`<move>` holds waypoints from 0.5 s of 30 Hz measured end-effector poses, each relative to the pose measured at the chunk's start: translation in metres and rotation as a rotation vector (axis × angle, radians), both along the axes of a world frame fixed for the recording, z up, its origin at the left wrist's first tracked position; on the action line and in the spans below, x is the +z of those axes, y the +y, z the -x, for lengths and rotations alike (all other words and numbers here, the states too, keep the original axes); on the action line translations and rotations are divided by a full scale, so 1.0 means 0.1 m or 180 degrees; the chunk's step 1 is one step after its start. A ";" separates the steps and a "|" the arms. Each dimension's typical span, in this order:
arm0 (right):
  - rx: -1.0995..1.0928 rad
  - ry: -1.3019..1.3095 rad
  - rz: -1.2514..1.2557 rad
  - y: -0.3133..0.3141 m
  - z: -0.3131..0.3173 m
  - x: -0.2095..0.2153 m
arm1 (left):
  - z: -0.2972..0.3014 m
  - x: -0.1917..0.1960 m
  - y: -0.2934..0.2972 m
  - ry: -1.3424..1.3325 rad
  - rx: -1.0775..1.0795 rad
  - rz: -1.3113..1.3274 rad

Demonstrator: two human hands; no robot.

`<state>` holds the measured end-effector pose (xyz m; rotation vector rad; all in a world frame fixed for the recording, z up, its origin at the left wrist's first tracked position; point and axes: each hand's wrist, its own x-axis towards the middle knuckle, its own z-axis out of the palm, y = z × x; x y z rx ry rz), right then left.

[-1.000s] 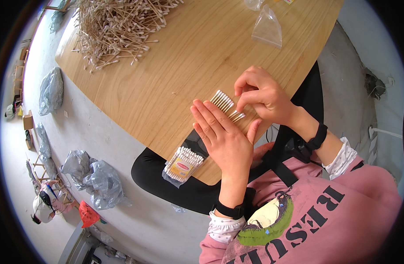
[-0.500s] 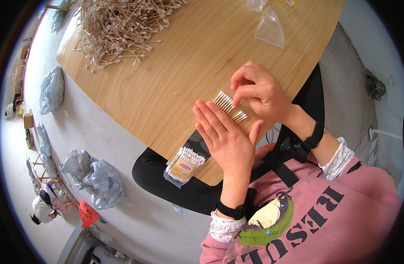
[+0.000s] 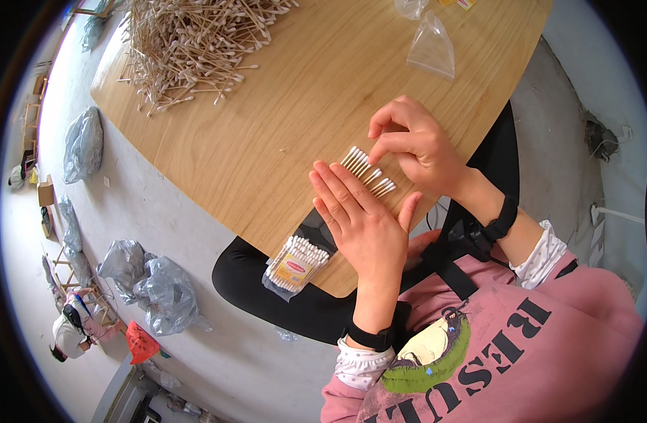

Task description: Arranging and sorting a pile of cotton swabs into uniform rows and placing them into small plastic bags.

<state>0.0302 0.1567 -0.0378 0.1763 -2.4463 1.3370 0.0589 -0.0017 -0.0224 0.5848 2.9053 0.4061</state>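
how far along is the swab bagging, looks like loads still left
Done: one filled bag of swabs lies at the table edge. In hand: the left hand lies flat on a row of swabs while the right hand fingers their tips. Left: the big loose pile and empty bags.

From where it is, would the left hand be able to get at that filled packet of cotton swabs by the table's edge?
Probably yes. The left hand lies flat on the table, the packet of cotton swabs sits just to its left, and nothing stands between them.
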 end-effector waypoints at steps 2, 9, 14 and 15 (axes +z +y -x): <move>-0.0006 0.0004 -0.0069 0.00 0.00 0.00 | 0.00 0.00 0.00 0.0006 0.0001 0.0007; 0.0008 -0.0009 -0.0126 0.00 0.00 0.00 | -0.01 0.00 0.00 -0.0014 0.0014 -0.0026; -0.0055 0.0027 -0.0090 0.00 0.02 0.01 | 0.00 0.00 0.00 0.0024 -0.0013 -0.0015; -0.0043 0.0021 -0.0154 0.00 0.02 0.02 | 0.00 0.00 0.00 0.0032 -0.0005 -0.0014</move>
